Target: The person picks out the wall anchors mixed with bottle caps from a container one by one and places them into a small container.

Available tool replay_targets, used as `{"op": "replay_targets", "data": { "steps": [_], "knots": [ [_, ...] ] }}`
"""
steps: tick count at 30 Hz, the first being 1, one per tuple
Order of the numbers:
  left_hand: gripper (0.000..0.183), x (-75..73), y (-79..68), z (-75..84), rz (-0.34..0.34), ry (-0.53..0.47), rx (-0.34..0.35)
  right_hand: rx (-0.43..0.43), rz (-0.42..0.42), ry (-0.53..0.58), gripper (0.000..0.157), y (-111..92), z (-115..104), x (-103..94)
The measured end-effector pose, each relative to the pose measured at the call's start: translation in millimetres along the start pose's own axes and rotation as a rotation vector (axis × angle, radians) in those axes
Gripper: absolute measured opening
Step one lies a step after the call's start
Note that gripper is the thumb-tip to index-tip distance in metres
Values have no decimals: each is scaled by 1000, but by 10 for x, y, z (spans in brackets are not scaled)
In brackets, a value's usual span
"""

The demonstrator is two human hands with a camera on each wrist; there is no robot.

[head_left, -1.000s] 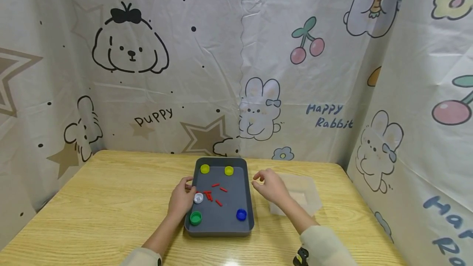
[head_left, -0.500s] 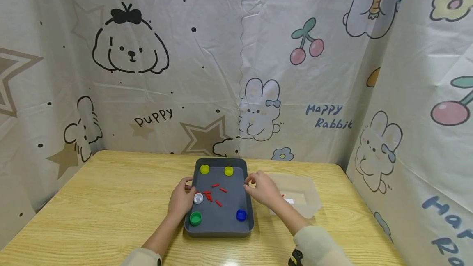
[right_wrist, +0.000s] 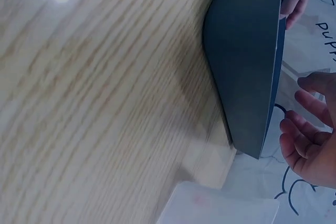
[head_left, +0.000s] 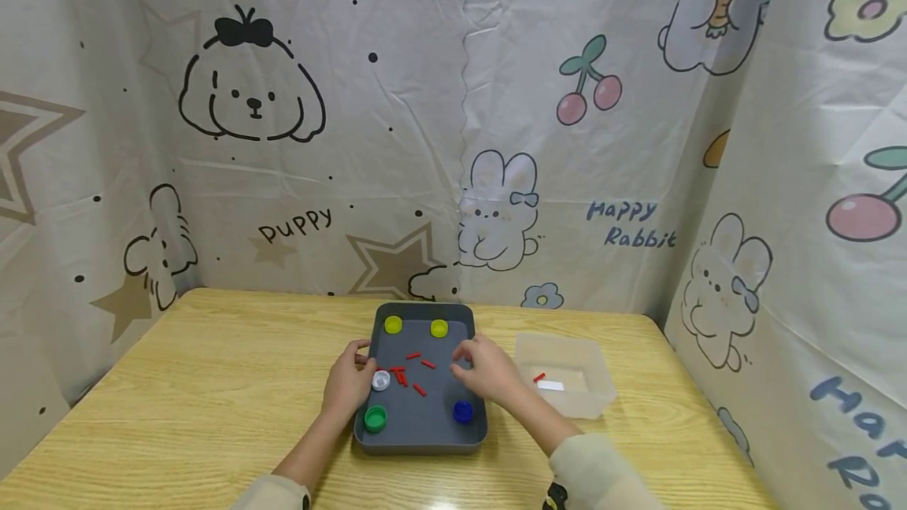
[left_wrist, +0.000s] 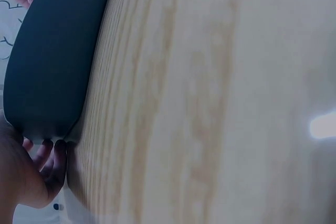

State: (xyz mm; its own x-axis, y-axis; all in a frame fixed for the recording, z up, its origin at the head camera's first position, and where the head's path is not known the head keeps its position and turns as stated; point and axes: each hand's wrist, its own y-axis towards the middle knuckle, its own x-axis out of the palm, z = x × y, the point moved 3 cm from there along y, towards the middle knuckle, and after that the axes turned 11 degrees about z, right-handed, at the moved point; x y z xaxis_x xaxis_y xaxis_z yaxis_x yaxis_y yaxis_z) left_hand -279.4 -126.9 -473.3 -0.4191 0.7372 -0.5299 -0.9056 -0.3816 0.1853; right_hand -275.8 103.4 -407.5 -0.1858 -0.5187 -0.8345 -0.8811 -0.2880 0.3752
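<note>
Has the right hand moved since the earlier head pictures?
Yes, left: the right hand was right of the gray tray; now it reaches over the tray's right rim.

Head view evenly lit; white glare on table; wrist views bluish, soft.

Table — light wood-grain top, rounded far corners. Directly on surface: gray tray, long sides front to back; translucent box — right of tray, apart.

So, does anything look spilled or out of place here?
Nothing looks broken. The red sticks lie jumbled in the gray tray, as if tipped out, and a lone stick lies apart in the clear box.
</note>
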Motion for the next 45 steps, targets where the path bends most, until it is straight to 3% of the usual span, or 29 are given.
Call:
{"op": "replay_targets", "data": {
  "steps": [18, 45],
  "knots": [
    [39, 0, 0, -8, -15, -15, -3, -39, -32, 16, 14, -42, -148, 195],
    [39, -3, -16, 7, -11, -22, -3, -10, -80, -24, 14, -118, -258, 478]
  ]
}}
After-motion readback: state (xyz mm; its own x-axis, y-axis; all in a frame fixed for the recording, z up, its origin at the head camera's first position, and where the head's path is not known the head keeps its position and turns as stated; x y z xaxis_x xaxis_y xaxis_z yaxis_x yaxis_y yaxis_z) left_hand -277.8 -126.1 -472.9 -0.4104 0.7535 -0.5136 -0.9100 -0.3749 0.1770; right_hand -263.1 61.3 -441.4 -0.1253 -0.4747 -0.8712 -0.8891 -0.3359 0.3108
